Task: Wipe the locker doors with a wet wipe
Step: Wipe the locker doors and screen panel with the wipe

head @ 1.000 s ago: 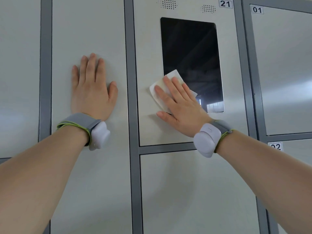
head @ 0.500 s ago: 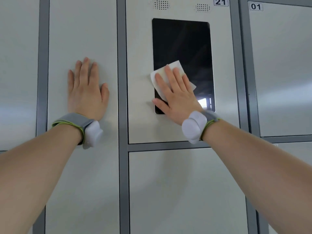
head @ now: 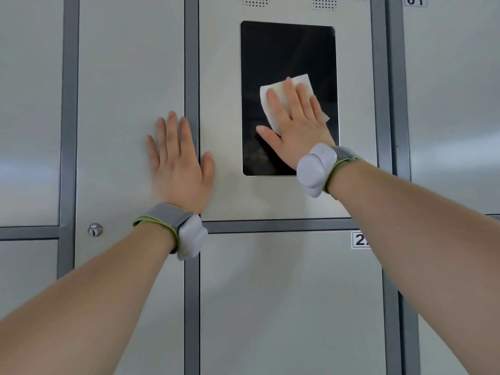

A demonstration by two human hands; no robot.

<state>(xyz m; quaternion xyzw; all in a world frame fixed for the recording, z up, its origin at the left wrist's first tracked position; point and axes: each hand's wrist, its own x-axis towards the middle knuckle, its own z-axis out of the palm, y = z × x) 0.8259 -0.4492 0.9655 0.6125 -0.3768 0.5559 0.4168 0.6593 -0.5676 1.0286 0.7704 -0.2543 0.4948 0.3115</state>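
A white wet wipe lies flat on the black screen set in a pale locker door. My right hand presses the wipe against the screen with straight, spread fingers, covering most of it. My left hand rests flat on the tall door to the left, its thumb reaching across the grey frame strip. Both wrists carry grey bands with white sensor pods.
Below the screen door is a locker door with a partly hidden number label. A door labelled 01 stands at the right. A round key lock sits low on the tall left door. More doors fill the left edge.
My right hand slid the wipe rightward from the door's pale face onto the black screen. My left hand shifted right to the frame strip. The view moved leftward and down.
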